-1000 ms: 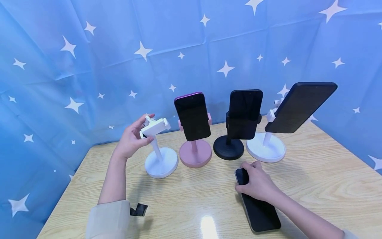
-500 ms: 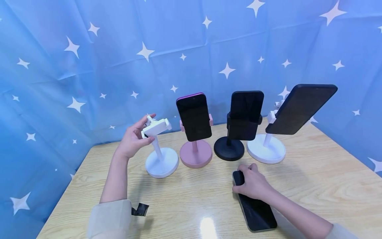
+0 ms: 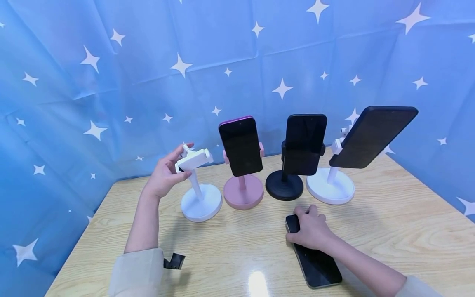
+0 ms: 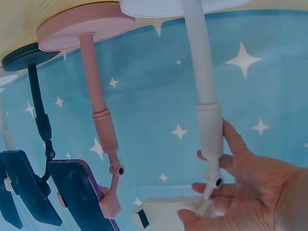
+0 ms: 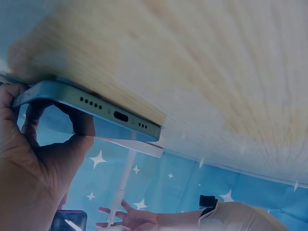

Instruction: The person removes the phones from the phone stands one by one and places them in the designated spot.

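Left hand (image 3: 161, 176): thumb and fingers gripping the clamp head (image 3: 193, 160) of the leftmost stand (image 3: 196, 187), white, base on the tabletop (image 3: 222, 251). Right hand (image 3: 312, 232): gripping the unmounted phone (image 3: 320, 270) by its long edges, dark screen up, at the tabletop before the black stand (image 3: 284, 189); full contact beneath cannot be told. Pink stand (image 3: 243, 198): holds a purple-edged phone (image 3: 240, 146). Black stand: holds a black phone (image 3: 305, 144). Rightmost stand (image 3: 330, 188), white: holds a tilted dark device (image 3: 372, 138).

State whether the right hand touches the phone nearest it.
Touching: the right wrist view shows the right hand gripping the phone by its edges.
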`<state>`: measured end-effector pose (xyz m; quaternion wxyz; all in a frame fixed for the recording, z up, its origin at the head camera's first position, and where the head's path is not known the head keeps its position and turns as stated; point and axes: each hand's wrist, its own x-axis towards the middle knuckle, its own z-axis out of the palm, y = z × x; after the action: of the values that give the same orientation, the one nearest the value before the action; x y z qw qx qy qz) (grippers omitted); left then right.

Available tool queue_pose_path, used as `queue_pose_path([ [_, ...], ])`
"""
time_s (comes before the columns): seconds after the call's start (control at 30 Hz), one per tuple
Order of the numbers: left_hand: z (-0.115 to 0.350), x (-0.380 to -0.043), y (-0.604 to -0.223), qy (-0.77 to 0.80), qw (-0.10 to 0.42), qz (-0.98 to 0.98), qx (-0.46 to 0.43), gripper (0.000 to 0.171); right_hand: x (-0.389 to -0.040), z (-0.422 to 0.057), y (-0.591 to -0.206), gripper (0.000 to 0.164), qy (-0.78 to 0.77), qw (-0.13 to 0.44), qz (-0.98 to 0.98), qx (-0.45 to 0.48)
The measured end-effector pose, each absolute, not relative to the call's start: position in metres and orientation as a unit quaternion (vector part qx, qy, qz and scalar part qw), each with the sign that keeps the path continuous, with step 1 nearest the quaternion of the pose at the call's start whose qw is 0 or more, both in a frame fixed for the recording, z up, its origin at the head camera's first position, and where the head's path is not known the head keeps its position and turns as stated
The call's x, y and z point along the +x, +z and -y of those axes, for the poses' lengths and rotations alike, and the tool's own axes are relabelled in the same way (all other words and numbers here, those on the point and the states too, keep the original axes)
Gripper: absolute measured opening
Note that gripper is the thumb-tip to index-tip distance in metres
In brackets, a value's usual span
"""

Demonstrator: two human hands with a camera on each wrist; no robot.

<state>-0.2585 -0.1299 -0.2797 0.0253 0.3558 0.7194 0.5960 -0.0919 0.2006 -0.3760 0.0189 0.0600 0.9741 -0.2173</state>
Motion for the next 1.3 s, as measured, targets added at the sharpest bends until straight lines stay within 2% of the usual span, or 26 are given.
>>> queue_pose_path([
  [0.83,0.1277,-0.2604,-0.2814,0.607,0.024,-0.714,0.347,0.070,-0.0956,-0.1934,-0.3771,0.067,-0.173,0.018,-0.983,0.062],
  [1.3,0.1248,-0.2587,-0.2826,0.632,0.036,-0.702,0.326,0.073,-0.0969,-0.1962,-0.3783,0.056,-0.165,0.013,-0.985,0.051],
])
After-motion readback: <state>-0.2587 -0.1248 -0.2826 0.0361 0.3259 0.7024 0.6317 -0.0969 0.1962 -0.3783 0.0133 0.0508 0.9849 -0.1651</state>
